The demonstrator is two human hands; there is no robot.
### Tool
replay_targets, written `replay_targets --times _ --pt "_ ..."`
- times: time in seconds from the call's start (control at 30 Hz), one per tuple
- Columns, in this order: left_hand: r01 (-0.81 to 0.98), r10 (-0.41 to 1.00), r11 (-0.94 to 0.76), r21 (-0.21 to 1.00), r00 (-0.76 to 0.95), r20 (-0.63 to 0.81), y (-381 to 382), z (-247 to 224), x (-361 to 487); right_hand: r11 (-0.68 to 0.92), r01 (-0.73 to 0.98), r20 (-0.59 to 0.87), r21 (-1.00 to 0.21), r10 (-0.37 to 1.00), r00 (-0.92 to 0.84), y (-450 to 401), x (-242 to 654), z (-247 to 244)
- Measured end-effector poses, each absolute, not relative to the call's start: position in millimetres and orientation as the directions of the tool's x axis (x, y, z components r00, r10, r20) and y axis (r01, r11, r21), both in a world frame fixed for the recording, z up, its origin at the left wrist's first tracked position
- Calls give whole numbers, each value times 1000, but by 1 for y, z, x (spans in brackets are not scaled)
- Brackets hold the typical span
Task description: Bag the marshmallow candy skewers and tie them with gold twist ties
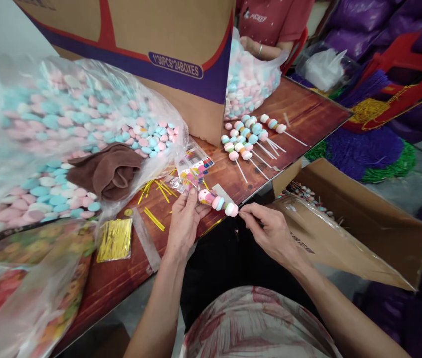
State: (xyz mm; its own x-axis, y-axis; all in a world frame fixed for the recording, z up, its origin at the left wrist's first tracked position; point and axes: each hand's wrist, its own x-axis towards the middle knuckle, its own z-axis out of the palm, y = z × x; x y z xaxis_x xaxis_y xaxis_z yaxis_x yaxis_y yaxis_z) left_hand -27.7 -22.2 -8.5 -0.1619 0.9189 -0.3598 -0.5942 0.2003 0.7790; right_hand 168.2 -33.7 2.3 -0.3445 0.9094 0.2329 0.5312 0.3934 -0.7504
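A candy skewer [218,203] with pink, white, blue and green pieces lies between my hands, above the table's front edge. My left hand [187,215] is closed around its left end, where a printed clear wrapper seems to cover the candy. On the other side, my right hand [265,226] pinches at the skewer's right end; the stick there is too thin to make out well. Yellow twist ties [154,219] are scattered left of my left hand. Several finished-looking skewers [248,136] with white sticks rest on the table beyond. Printed clear wrappers [196,166] lie just past my left hand.
Large plastic bags of pastel candies [84,114] fill the left, with a brown cloth [106,171] on top. A tall carton [166,30] stands at the back. An open carton [375,243] holding skewers sits at the right. Across the table is another person's arm [270,51].
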Motion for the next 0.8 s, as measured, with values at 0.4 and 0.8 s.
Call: replay_targets --times 0.4,0.8 --pt "-717 900 35 696 -281 -335 -22 -7 -27 389 498 175 -775 889 -422 -39 172 1" --pt "-760 854 -32 649 -358 -377 -25 -4 -14 -80 -11 -80 -997 997 -15 -27 130 3"
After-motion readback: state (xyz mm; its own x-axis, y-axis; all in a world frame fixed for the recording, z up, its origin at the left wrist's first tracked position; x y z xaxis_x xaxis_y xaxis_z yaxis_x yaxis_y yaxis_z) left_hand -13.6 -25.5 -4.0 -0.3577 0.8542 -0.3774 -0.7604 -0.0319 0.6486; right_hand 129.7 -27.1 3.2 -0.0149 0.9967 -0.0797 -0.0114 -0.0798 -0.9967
